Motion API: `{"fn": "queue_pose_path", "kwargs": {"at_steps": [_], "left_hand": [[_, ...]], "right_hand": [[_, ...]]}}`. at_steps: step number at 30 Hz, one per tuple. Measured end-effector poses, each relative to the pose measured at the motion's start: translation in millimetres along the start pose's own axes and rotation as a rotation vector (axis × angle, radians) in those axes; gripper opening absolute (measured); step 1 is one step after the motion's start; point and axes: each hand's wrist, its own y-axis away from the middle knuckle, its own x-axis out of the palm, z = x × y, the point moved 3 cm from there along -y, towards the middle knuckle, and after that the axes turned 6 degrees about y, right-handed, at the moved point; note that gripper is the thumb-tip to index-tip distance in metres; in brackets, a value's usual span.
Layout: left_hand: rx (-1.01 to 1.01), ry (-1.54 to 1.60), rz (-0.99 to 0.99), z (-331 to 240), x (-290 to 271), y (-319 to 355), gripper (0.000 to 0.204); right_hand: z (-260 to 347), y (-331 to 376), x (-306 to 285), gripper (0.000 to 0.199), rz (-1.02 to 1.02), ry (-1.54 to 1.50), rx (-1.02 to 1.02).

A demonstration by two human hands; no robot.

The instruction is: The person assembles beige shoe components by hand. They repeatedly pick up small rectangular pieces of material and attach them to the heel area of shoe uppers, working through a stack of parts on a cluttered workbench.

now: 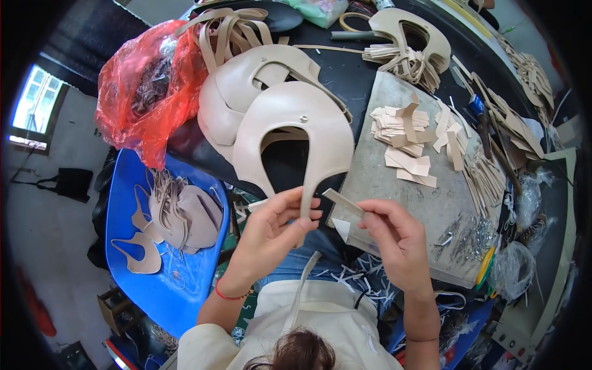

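My left hand grips the narrow lower end of a beige, horseshoe-shaped leather-like panel, fingers behind it and thumb in front. The panel has a large arched opening and a small metal fitting near its top. Between the thumb and fingers of my right hand is a short, narrow beige strip, its free end pointing at the panel but apart from it. Just under the strip lies a small white piece at the board's edge. Similar panels lie stacked behind the held one.
A grey work board to the right bears piles of short beige strips. At the left stand a blue chair with cut pieces and a red plastic bag. More assembled panels lie at the back. White scraps cover my lap.
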Motion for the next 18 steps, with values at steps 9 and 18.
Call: {"fn": "queue_pose_path", "kwargs": {"at_steps": [9,18], "left_hand": [[-0.08,0.115,-0.016,8,-10,8,0.041],[-0.017,0.122,-0.003,-3,-5,9,0.028]], "right_hand": [[-6,-20,37,0.011,0.172,0.019,0.07],[-13,-20,43,0.012,0.139,-0.029,0.087]]}}
